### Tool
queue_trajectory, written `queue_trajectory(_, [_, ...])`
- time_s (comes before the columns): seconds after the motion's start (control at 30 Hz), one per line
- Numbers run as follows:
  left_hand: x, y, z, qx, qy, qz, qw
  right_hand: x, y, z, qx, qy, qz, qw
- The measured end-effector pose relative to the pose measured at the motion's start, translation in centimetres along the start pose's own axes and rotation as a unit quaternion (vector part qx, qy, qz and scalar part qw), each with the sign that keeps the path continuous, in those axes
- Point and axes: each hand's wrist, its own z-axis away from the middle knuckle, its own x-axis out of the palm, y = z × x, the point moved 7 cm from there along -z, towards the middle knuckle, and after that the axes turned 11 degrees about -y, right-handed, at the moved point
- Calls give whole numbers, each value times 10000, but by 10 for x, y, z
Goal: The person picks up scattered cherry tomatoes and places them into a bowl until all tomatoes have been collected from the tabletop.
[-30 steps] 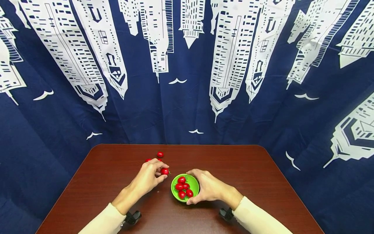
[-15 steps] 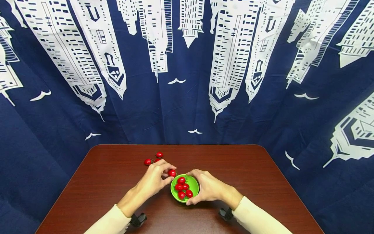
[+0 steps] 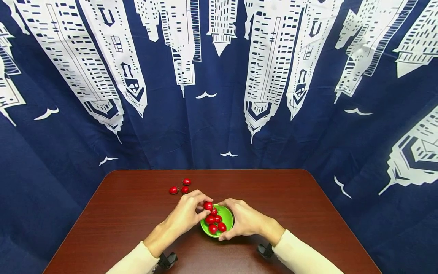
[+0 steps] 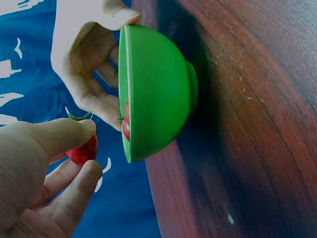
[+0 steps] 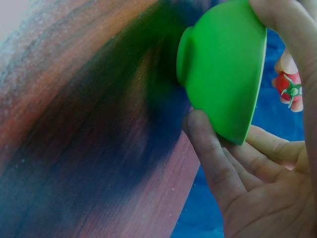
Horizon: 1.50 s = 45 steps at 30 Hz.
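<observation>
Pinching a tomato [image 3: 208,206], stem [image 5: 293,91] seemingly rightward, left hand [image 3: 186,211] hovers; right hand [image 3: 246,219] grips bowl [image 4: 158,89].

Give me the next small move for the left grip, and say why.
I'd probably ease the left grip rightward over the green bowl: its pinched tomato is raised at the bowl's far-left edge, other tomatoes lie mostly on that side, bare green shows at right, and the right grip holds the bowl.

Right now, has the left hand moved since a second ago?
Yes: in the head view, measured against the table, the left hand has shifted rightward, bringing its pinched tomato to the green bowl.
</observation>
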Motion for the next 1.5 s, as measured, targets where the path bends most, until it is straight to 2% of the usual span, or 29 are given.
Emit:
queue_trajectory(0.4, [14,16,-6,271,-277,-149,9991,1,1,1,-82,-13,-3,10000])
queue_trajectory(0.77, [27,21,-13,259,-509,-262,9980,1,1,0,-93,-31,-82,9999])
queue_trajectory(0.93, [29,24,-15,281,-484,-476,9973,1,0,0,-146,-9,-50,9999])
queue_trajectory(1.1, [28,23,-14,148,-468,-740,9961,1,0,0,-171,-48,-40,9998])
queue_trajectory(1.5, [23,18,-10,-2,-502,-797,9956,2,1,0,-129,-97,-129,9998])
